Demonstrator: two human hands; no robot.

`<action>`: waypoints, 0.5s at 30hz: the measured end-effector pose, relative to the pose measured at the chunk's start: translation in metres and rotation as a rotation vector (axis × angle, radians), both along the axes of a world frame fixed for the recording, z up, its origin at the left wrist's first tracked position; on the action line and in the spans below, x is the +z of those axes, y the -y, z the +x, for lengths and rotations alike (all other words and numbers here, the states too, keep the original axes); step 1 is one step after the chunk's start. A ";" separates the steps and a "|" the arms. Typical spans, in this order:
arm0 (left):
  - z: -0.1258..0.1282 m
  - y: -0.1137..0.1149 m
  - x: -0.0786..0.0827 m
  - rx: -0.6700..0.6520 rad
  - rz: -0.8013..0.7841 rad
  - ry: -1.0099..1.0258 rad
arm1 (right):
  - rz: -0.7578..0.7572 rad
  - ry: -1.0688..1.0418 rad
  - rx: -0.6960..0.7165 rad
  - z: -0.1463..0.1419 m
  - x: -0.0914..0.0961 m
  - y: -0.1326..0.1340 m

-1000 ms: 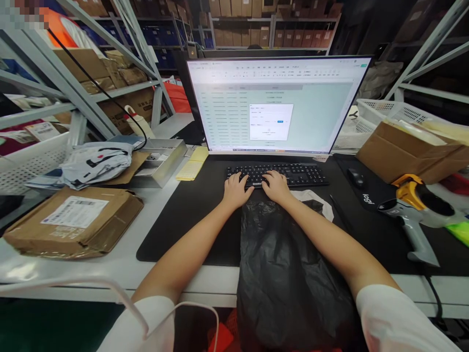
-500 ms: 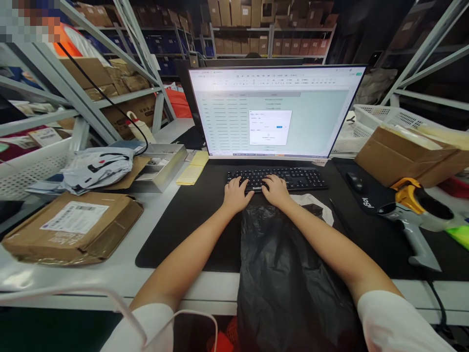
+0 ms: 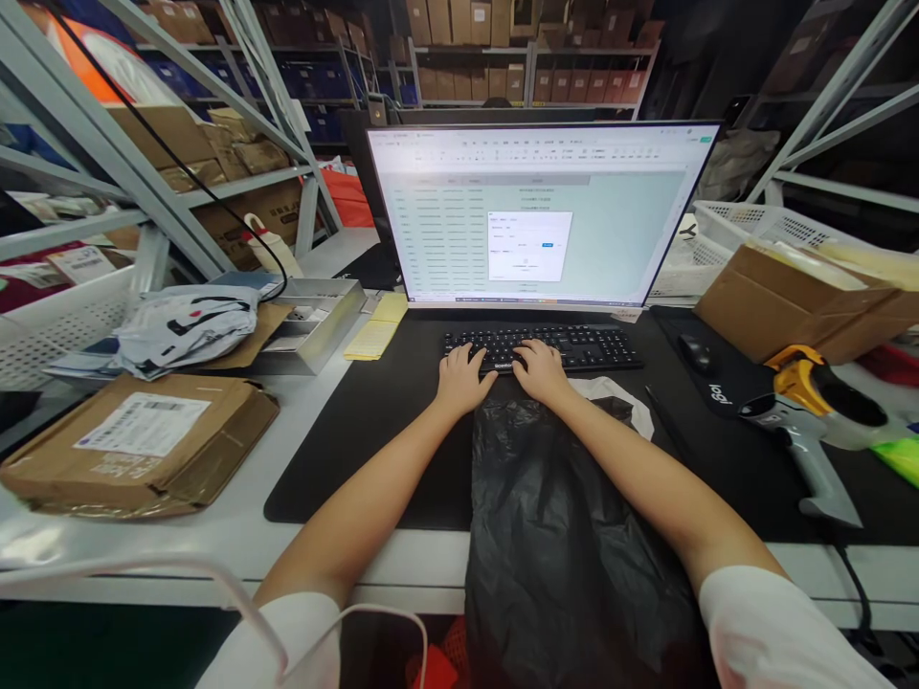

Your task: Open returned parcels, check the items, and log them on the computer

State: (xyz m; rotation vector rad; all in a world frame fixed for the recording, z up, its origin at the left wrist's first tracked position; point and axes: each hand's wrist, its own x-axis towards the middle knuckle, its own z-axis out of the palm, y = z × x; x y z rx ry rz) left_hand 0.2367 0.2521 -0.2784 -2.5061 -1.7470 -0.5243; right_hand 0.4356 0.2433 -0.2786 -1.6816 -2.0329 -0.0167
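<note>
- The left hand (image 3: 460, 380) has a loose, half-open grip: the fingers bend over the keys and hold nothing.
- The right hand (image 3: 540, 371) has the same soft grip close beside it, with nothing in it.
- The keyboard (image 3: 599, 348) is under both hands, on the black mat (image 3: 373, 450), just in front of the screen (image 3: 624, 230).
- To type well, keep the fingers round and the wrists loose, and tap one key at a time with a light push.
- It seems wise to look up often at the small white box (image 3: 529, 247) on the screen, so that a wrong letter gets spotted fast.
- The right arm crosses over the black bag (image 3: 567, 536), so moving that arm gently should keep the bag from getting dragged.
- The hands cover some of the keys, and I cannot tell which fingertips press down and which only float.
- The words on the screen are too small to read.
- The bag hangs over the front edge of the worktop (image 3: 244, 522); its bottom is hard to make out, and what is inside, if anything, is hidden.
- Part of a white sheet (image 3: 641, 416) peeks out by the bag, and the arm hides some of it.
- Both sleeves (image 3: 782, 622) run out of view at the bottom.
- The shelves (image 3: 531, 72) far behind are dark, so the labels there are hard to read.
</note>
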 end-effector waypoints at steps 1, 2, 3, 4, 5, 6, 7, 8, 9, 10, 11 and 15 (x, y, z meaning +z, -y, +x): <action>0.000 0.000 0.000 -0.001 -0.001 -0.001 | 0.005 0.005 -0.032 0.001 0.001 0.000; 0.000 0.000 0.001 -0.002 -0.003 -0.001 | 0.010 0.009 -0.085 0.003 0.002 -0.001; 0.000 0.000 0.001 -0.003 -0.006 -0.001 | 0.016 0.010 -0.156 0.006 0.003 -0.001; 0.000 0.000 0.001 -0.003 -0.009 0.001 | 0.015 0.008 -0.231 0.010 0.004 -0.003; 0.000 0.000 0.001 -0.004 -0.011 0.003 | 0.003 0.003 -0.296 0.015 0.005 -0.004; 0.000 -0.001 0.001 -0.004 -0.014 0.004 | -0.018 -0.004 -0.343 0.020 0.006 -0.006; 0.000 -0.001 0.001 -0.005 -0.016 0.005 | -0.043 -0.010 -0.370 0.025 0.007 -0.007; 0.000 -0.001 0.001 -0.007 -0.017 0.005 | -0.063 -0.012 -0.382 0.030 0.008 -0.009; 0.000 -0.001 0.000 -0.009 -0.018 0.006 | -0.072 -0.010 -0.387 0.033 0.008 -0.010; 0.000 -0.001 0.000 -0.011 -0.018 0.008 | -0.072 -0.002 -0.390 0.036 0.009 -0.011; 0.000 0.000 0.000 -0.012 -0.017 0.011 | -0.065 0.009 -0.393 0.037 0.009 -0.011; 0.001 0.002 0.001 0.008 0.022 0.010 | -0.025 0.043 -0.391 0.030 0.010 -0.008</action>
